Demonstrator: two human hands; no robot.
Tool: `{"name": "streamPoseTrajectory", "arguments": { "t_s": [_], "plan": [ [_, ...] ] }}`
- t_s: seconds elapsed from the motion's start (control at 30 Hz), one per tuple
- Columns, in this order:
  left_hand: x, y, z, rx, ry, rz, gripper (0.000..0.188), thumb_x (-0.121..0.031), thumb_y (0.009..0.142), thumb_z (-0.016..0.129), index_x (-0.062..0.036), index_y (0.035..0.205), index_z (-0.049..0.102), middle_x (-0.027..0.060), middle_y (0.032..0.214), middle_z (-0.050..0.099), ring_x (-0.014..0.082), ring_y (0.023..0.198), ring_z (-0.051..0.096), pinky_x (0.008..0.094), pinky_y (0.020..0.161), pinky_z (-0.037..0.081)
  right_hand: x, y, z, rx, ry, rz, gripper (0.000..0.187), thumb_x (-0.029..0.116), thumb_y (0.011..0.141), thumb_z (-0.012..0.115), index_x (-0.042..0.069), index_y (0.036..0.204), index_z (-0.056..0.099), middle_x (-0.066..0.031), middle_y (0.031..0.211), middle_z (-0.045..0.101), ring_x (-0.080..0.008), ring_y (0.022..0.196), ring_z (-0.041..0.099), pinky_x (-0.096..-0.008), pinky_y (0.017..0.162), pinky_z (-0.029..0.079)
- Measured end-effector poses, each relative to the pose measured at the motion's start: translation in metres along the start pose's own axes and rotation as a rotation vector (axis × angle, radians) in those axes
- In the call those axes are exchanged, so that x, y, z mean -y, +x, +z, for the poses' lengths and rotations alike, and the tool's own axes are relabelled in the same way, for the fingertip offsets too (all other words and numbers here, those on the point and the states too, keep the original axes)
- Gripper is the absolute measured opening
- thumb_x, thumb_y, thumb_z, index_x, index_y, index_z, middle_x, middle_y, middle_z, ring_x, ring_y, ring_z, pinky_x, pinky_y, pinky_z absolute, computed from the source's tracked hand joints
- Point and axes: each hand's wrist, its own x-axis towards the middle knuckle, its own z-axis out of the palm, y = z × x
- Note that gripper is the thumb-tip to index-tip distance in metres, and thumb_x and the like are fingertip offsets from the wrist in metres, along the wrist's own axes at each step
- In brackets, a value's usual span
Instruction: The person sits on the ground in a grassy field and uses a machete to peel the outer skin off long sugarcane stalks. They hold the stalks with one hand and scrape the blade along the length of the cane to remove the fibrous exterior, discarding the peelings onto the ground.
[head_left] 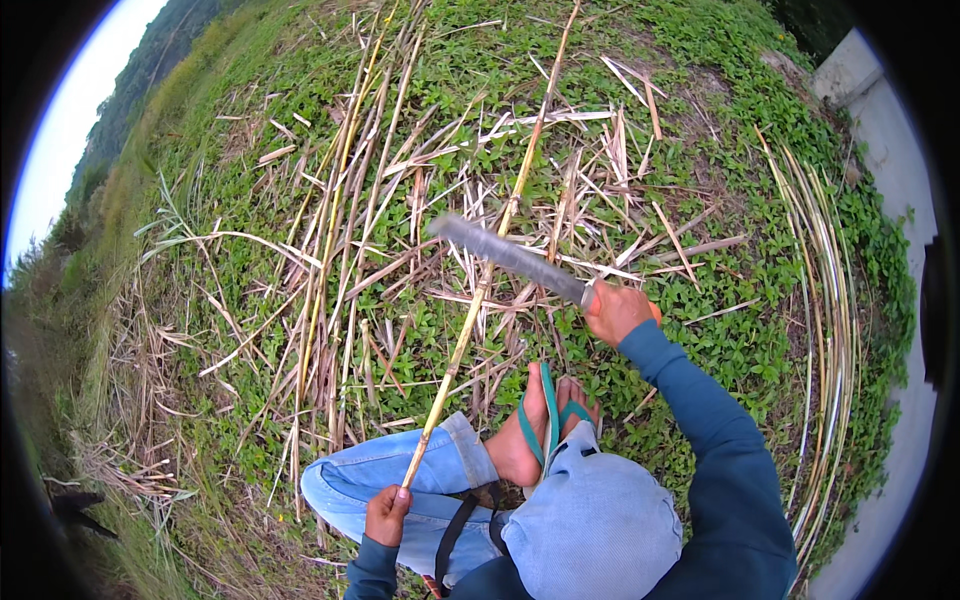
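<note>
My left hand (386, 514) is closed around the near end of a long yellowish cane stalk (464, 341), beside my denim-covered leg. The stalk slants away from me toward the far right, with brown joints along its length. My right hand (618, 314) grips a machete (520, 262) by its orange handle. The broad grey blade points left across the stalk and is slightly blurred. Whether the blade touches the stalk, I cannot tell. Below it is my bare foot (515, 444) with a green sandal strap (549, 412).
Several long canes (345, 200) lie on the left. Dry leaf sheaths and husks (610, 160) litter the low green plants around the stalk. A bundle of thin stalks (825, 330) lies at the right, beside a pale concrete strip (893, 150). Tall grass borders the far left.
</note>
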Motion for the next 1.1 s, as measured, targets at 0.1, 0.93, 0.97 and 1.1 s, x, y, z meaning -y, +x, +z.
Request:
{"name": "streamPoseTrajectory", "arguments": {
  "t_s": [0.1, 0.93, 0.97, 1.1],
  "plan": [
    [-0.007, -0.003, 0.006, 0.025, 0.022, -0.023, 0.038, -0.030, 0.098, 0.049, -0.0059, 0.069, 0.050, -0.0043, 0.061, 0.042, 0.0052, 0.058, 0.033, 0.0233, 0.052, 0.027, -0.014, -0.005, -0.012, 0.012, -0.118, -0.452, 0.020, 0.020, 0.075, 0.063, 0.005, 0.082, 0.052, -0.0154, 0.065, 0.062, -0.0329, 0.061, 0.064, -0.0455, 0.059, 0.051],
    [-0.001, -0.020, 0.003, 0.397, -0.648, -0.423, 0.034, -0.036, 0.098, 0.045, -0.0041, 0.089, 0.049, -0.0036, 0.057, 0.030, 0.0059, 0.045, 0.023, 0.0230, 0.040, 0.018, 0.016, -0.040, -0.004, 0.047, 0.093, -0.300, 0.022, 0.024, 0.072, 0.066, 0.007, 0.078, 0.053, -0.0169, 0.067, 0.063, -0.0344, 0.063, 0.064, -0.0457, 0.058, 0.051],
    [0.005, -0.021, -0.003, 0.459, -0.740, -0.470, 0.035, -0.038, 0.098, 0.044, -0.0044, 0.088, 0.048, -0.0036, 0.057, 0.029, 0.0061, 0.045, 0.022, 0.0230, 0.040, 0.018, 0.019, -0.041, 0.000, 0.020, 0.114, -0.400, 0.022, 0.023, 0.072, 0.066, 0.007, 0.077, 0.052, -0.0162, 0.067, 0.063, -0.0343, 0.062, 0.064, -0.0463, 0.057, 0.050],
    [0.014, -0.034, -0.016, 0.563, -1.050, -0.607, 0.040, -0.040, 0.100, 0.038, -0.0035, 0.084, 0.044, -0.0028, 0.056, 0.029, 0.0064, 0.046, 0.023, 0.0237, 0.042, 0.021, 0.011, 0.000, 0.003, 0.007, 0.114, -0.012, 0.028, 0.026, 0.072, 0.065, 0.002, 0.081, 0.053, -0.0188, 0.074, 0.064, -0.0385, 0.065, 0.063, -0.0494, 0.060, 0.050]
  ]
}}
